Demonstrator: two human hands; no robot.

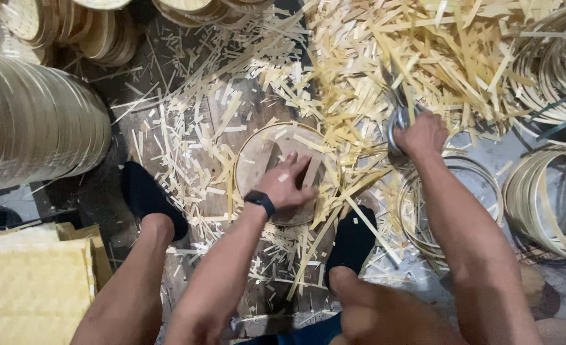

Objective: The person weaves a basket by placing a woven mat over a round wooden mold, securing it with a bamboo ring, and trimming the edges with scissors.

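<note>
right hand (423, 134) blurred | tool (398, 121) mostly hidden (grip unclear)

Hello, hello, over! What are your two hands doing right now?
Left hand flat on round wooden block. Right hand gripping metal shears, raised off to the side. Bamboo strip scraps heaped all round the block.

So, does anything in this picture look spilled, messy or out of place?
Yes. Pale bamboo offcuts lie scattered all over the floor, some over the round frame under the left hand and around both black socks. The right hand grips metal scissors. Nothing looks broken.
</note>
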